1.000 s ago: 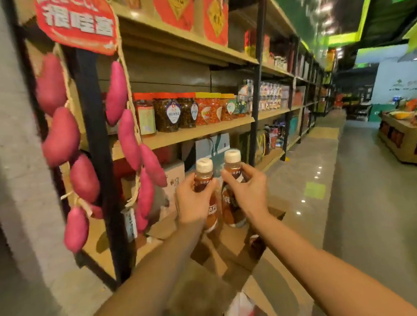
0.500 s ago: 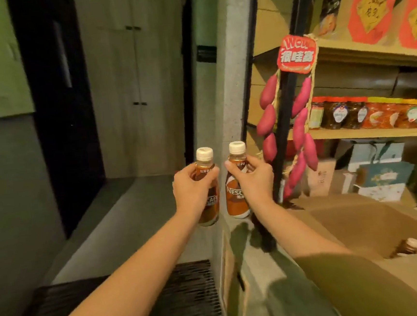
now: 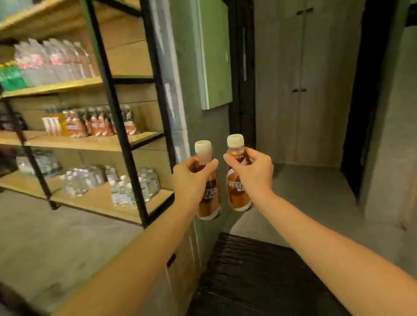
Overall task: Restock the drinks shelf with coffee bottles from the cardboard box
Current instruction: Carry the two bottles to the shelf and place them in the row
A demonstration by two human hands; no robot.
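- Your left hand (image 3: 192, 182) holds the left coffee bottle (image 3: 209, 198) at 12 o'clock. Its fingers (image 3: 186, 163) wrap the shoulder just under the cap.
- Your right hand (image 3: 253, 176) grips the right coffee bottle (image 3: 238, 195) the same way. Its fingers (image 3: 252, 154) are clamped high, and the body hangs free below.
- Both bottles are upright, caps up, side by side, close but apart. The high grip leaves the bases clear, likely so each can go down flat on a board.
- The drinks shelf (image 3: 87, 143) runs off to 9–10 o'clock, well apart from your hands.
- Its middle board carries a row of brown-label bottles (image 3: 98, 123). They look like the same coffee, but they're too blurred to confirm.
- There is bare board in front of that row, near the black upright (image 3: 121, 130). I judge that the likely drop spot.
- Water bottles (image 3: 119, 185) stand on the lowest board at 8–9 o'clock.
- A concrete pillar (image 3: 171, 85) is directly behind the bottles at 12. A black mat (image 3: 251, 280) lies at 6, and cabinet doors (image 3: 297, 87) are at 1.
- The cardboard box is not in view.
- Step, as I judge it: you are carrying a pair to the shelf, and neither is placed yet.
- The next move calls for a swing towards 9–10 o'clock. Place one hand at a time so you don't topple the row or clip the upright.
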